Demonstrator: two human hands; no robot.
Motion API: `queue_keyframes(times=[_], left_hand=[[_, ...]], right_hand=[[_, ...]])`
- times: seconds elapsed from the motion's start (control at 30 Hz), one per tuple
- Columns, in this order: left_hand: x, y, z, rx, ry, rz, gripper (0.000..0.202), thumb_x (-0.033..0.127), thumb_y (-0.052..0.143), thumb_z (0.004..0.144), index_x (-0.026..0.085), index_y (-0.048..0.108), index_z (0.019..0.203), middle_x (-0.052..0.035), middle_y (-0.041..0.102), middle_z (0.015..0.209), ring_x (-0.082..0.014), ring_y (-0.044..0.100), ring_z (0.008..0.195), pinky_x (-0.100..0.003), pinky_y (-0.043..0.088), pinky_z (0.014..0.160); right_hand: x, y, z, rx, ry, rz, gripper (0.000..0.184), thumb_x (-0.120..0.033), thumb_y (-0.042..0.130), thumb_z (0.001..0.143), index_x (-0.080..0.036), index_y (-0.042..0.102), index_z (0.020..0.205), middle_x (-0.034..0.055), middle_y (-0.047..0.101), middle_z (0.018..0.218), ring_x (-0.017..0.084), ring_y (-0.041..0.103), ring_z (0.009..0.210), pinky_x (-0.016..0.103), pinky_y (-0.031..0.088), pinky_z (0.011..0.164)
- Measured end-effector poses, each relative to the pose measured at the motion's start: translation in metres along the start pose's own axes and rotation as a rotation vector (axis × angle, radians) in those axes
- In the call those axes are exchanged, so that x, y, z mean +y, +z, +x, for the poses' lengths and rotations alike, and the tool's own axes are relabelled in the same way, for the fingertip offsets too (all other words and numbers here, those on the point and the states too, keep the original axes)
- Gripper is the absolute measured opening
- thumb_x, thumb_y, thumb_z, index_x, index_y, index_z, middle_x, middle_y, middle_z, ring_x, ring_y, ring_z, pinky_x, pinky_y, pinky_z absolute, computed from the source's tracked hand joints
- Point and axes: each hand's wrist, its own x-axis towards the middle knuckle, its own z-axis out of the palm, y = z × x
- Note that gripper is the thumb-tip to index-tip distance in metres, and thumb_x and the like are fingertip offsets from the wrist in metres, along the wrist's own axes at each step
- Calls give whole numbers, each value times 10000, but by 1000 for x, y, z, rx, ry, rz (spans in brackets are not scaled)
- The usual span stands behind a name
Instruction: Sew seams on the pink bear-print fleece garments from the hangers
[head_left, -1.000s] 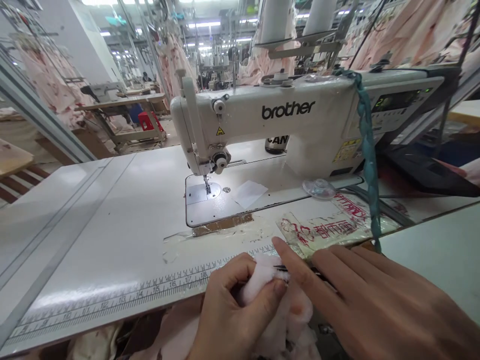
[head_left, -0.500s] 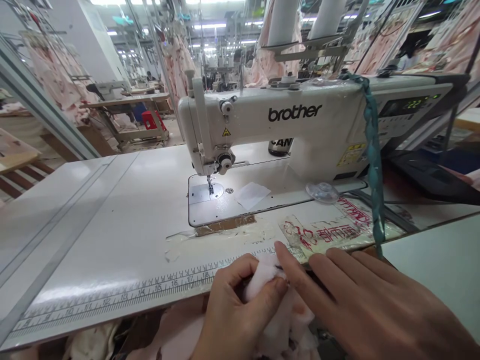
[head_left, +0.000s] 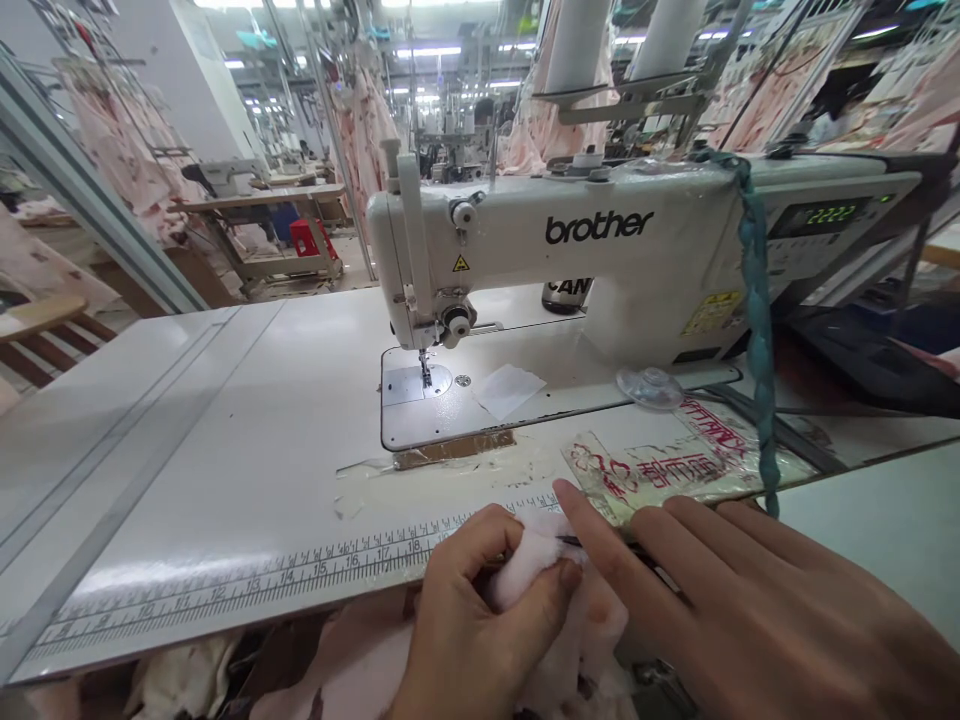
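Observation:
Pale pink fabric (head_left: 529, 560) is bunched between the thumb and curled fingers of my left hand (head_left: 487, 610), at the table's front edge. More of the cloth hangs below the edge. My right hand (head_left: 720, 590) is beside it, palm down, index finger stretched along the cloth. Under its fingers are dark thread snips (head_left: 571, 541), mostly hidden, with a thin tip touching the fabric. Beyond both hands stands a white Brother sewing machine (head_left: 510, 240), with its needle and presser foot (head_left: 426, 372) over the bare metal plate.
A printed ruler strip (head_left: 300, 580) runs along the table's front edge. A white paper scrap (head_left: 510, 390) and a clear plastic disc (head_left: 649, 388) lie on the machine bed. A teal cloth strip (head_left: 759, 330) hangs down the machine's right side. Thread cones (head_left: 577, 45) stand above.
The dark tip of the snips shows more plainly at the fabric. My hands stay nearly in place, the right fingers shifted slightly. The view has moved a little, and the machine's display reads differently.

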Motion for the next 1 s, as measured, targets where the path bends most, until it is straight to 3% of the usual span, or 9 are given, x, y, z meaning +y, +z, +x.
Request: queue_keyframes(times=[0.43, 0.5, 0.6, 0.67, 0.8, 0.87, 1.0], left_hand=[[-1, 5, 0, 33, 57, 68, 314, 311, 601, 768, 146, 419, 573, 10, 433, 652, -89, 389, 631, -211, 326, 590], [-1, 3, 0, 15, 53, 38, 300, 315, 614, 773, 144, 448, 591, 9, 434, 653, -89, 385, 630, -208, 327, 589], [0, -1, -1, -66, 54, -56, 265, 368, 608, 803, 145, 527, 685, -8, 471, 709, -103, 414, 662, -209, 340, 594], [0, -2, -1, -129, 58, -109, 275, 407, 571, 836, 147, 559, 748, -21, 495, 759, -115, 451, 701, -211, 361, 618], [0, -3, -4, -175, 138, -55, 252, 390, 569, 848, 155, 585, 756, -37, 548, 827, -125, 492, 753, -209, 394, 684], [0, -3, -5, -199, 177, -10, 205, 358, 568, 852, 166, 602, 790, -41, 570, 858, -136, 516, 795, -213, 406, 723], [3, -6, -5, -279, 232, 35, 132, 280, 536, 866, 175, 616, 874, -55, 566, 998, -162, 538, 952, -233, 413, 852]], right_hand=[[-1, -4, 3, -27, -13, -102, 344, -127, 409, 913, -81, 557, 1221, 45, 589, 731, 194, 527, 656, 373, 380, 653], [2, -3, 0, -6, 21, 10, 342, -158, 381, 934, -89, 544, 1226, 55, 610, 779, 198, 551, 690, 367, 395, 671], [7, -2, -3, -30, 197, 270, 340, -235, 395, 944, -142, 492, 1257, 56, 637, 957, 193, 594, 825, 336, 416, 719], [7, 0, -4, -101, 298, 411, 308, -185, 435, 890, -207, 509, 1188, 11, 641, 993, 170, 601, 866, 320, 408, 765], [5, 5, -2, -65, 324, 581, 335, -25, 375, 770, -240, 582, 920, -39, 619, 765, 149, 582, 731, 343, 358, 815], [4, 4, 1, -25, 321, 610, 341, -19, 361, 748, -233, 599, 865, -38, 593, 699, 147, 558, 675, 338, 354, 783], [8, -5, 6, -63, 339, 646, 346, -49, 347, 665, -229, 609, 803, -38, 594, 689, 137, 535, 622, 303, 375, 714]])
